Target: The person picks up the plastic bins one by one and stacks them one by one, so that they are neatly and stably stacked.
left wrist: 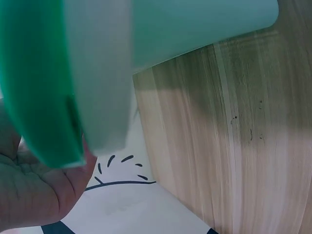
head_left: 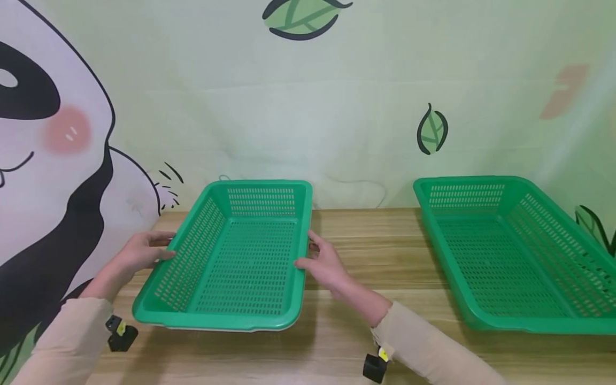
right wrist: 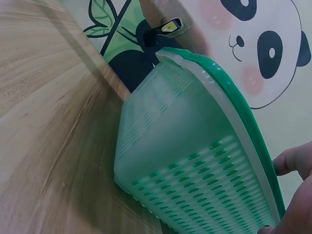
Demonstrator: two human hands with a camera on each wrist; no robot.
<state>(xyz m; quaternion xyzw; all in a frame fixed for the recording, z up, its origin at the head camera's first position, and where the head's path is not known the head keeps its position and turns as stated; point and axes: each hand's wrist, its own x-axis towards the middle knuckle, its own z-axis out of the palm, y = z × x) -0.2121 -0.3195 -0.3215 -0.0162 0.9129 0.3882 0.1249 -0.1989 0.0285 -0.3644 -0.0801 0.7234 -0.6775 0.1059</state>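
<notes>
A green plastic basket (head_left: pixel 243 267) with slotted sides and floor is held between the two hands, and nothing lies in it. A whitish outer shell (right wrist: pixel 151 122) shows beneath its green rim in the right wrist view. The left hand (head_left: pixel 144 250) grips the left rim, thumb on top and fingers outside. On the opposite side, the right hand (head_left: pixel 326 263) pinches the right rim between thumb and fingers. A shadow lies on the table below the near end, which looks raised; whether the far end touches the wood cannot be told.
A second green basket (head_left: pixel 481 322) stands on the right of the wooden table (head_left: pixel 370 246), apart from the held one. Behind the table hangs a pale green backdrop (head_left: pixel 361 107) with a panda and leaves. A small black camera (head_left: pixel 375 368) hangs at the right sleeve.
</notes>
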